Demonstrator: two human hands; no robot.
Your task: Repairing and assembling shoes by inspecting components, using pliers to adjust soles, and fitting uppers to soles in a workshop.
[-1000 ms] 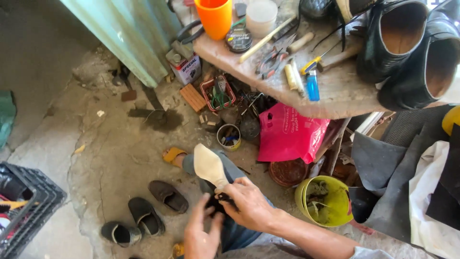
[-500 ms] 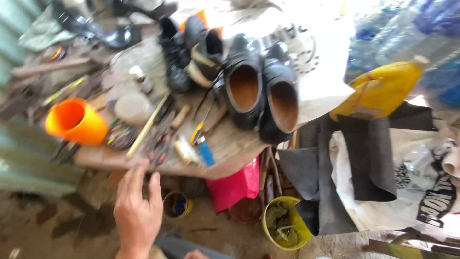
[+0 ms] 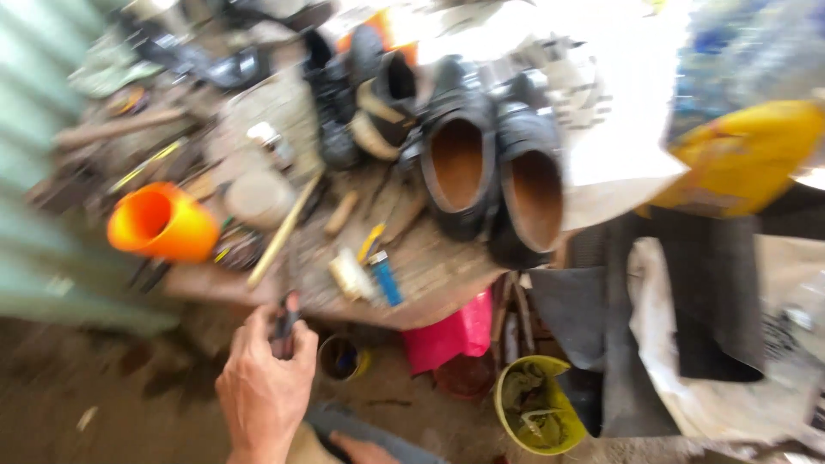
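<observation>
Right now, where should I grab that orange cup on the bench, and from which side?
Take the orange cup around its outer wall near the open rim, coming from the front edge of the wooden bench. It lies tipped on its side, mouth facing left, so the rounded wall is exposed and tools crowd behind it.

Left hand point(image 3: 265, 387) by cluttered workbench point(image 3: 430, 266)

Orange cup point(image 3: 161, 225) lies tipped on the cluttered wooden bench point(image 3: 430, 266). Black shoes point(image 3: 494, 172) beside it. Yellow-green bucket point(image 3: 534, 414) sits below.
</observation>
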